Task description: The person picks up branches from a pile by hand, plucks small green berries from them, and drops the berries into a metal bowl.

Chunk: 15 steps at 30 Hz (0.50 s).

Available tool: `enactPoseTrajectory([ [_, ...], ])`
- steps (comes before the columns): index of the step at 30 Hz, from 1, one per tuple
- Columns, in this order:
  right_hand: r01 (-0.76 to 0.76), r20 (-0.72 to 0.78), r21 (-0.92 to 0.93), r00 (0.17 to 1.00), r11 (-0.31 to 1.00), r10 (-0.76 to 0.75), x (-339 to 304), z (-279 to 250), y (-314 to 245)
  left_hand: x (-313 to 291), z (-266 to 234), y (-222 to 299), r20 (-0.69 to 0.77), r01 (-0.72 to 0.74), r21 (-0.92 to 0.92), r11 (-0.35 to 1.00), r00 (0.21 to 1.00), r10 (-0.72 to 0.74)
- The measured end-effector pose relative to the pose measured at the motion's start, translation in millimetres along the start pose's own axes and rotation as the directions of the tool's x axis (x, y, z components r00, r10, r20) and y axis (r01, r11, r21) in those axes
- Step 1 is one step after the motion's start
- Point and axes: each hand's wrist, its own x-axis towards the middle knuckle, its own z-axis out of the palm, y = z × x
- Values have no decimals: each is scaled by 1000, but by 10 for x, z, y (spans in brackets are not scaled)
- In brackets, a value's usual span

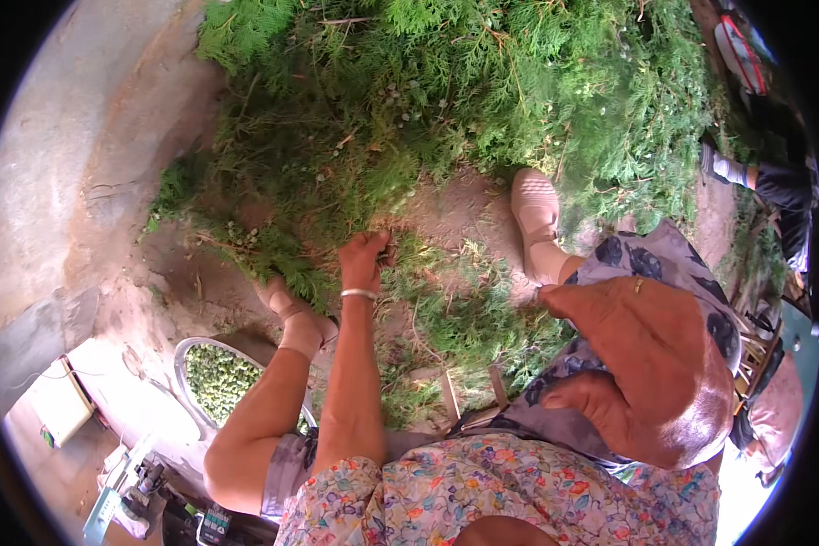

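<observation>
Low between my feet, my left hand (364, 261), with a silver bangle at its wrist, is closed with its fingertips near the ground. Something small and dark shows at its fingers, too small to name. Loose green conifer sprigs (455, 296) lie just right of it. My right hand (632, 350) is raised close to the camera over my right knee, wearing a ring. Its thumb and finger are apart, and nothing shows between them. A large heap of conifer branches (510, 82) with small pale cones spreads in front of me.
A round basin (184, 355) of small green cones stands by my left leg. A pale wall (73, 173) rises at left. Tools and a bottle (214, 526) lie lower left. Another person's dark-trousered leg (781, 187) is at right. Wooden stool slats (450, 398) show beneath me.
</observation>
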Motion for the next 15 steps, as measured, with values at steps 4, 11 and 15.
enactPoseTrajectory([
  [4, -37, 127, 20, 991, 999, 35, 66, -124, -43, 730, -83, -411, -84, -215, 586, 782, 943, 322],
  [11, -13, 62, -2, 998, 1000, 13, 108, 22, 9, 772, 21, -363, -239, -132, 346, 929, 945, 224],
  [15, -22, 55, 94, 998, 995, 17, 119, -36, 80, 205, 244, 119, 45, -25, 103, 994, 999, 20],
])
